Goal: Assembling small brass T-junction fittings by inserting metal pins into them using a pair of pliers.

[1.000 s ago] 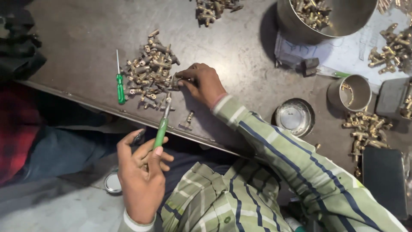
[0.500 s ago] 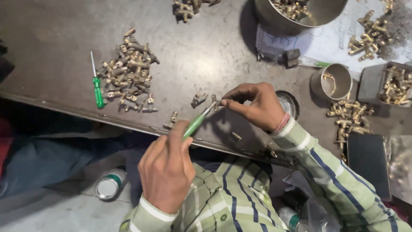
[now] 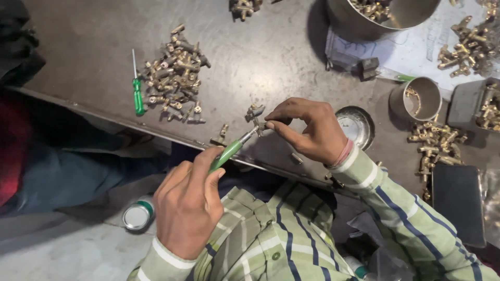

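Left hand (image 3: 190, 205) grips green screwdriver (image 3: 228, 154); right hand (image 3: 307, 130) pinches small brass fitting (image 3: 259, 124). Risk: tip slips, fitting drops off desk (image 3: 271, 62) edge.

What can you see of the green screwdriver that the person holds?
The held screwdriver has a translucent green handle and a thin metal shaft. It points up and to the right, tilted. The left hand wraps the handle; its tip meets a small brass fitting pinched in the right hand, above the table edge.
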